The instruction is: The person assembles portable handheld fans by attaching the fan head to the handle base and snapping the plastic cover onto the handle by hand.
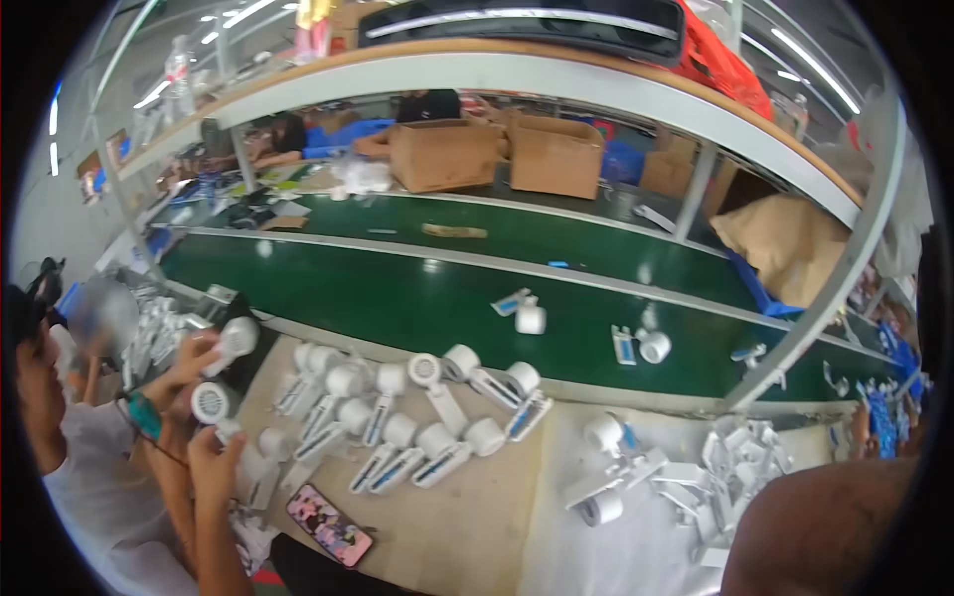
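Only the wearer's bare right forearm (815, 526) shows, with neither grip in view, so I cannot tell apart from together, and the loose heap of white plastic fan parts (735, 462) lies just beside it on the pale desk (477, 526), probably for easy reach

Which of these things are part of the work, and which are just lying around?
Likely part of the work:
white handheld fans on the bench
the fan in a co-worker's hands
fan pieces on the green belt

Just lying about:
phone
cardboard boxes
bottle on the shelf
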Demonstrator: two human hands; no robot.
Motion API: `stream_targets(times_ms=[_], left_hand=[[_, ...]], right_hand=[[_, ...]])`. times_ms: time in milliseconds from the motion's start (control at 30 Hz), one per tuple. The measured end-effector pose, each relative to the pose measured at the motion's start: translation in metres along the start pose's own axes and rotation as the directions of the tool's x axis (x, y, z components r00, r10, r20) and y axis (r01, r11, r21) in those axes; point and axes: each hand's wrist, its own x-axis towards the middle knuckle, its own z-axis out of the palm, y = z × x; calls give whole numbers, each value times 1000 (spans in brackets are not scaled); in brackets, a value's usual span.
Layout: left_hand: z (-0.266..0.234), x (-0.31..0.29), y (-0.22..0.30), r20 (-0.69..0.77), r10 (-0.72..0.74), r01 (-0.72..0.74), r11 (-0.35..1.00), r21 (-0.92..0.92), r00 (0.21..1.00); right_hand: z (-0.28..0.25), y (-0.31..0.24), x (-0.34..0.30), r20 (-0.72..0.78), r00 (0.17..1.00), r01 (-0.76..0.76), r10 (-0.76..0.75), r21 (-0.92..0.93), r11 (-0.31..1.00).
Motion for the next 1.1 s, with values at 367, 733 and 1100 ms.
stream_targets(times_ms=[367, 733, 1100], left_hand=[[4, 29, -27, 127, -26, -68, 729, 681, 992], [41, 36, -127, 47, 0, -31, 762, 647, 999], [22, 12, -164, -140, 8, 75, 813, 578, 990]], right_hand=[[-7, 13, -44, 210, 974, -155, 85, 342, 927], [205, 31, -66, -217, 726, -524, 653, 440, 729], [251, -28, -13, -802, 498, -371, 329, 147, 917]])
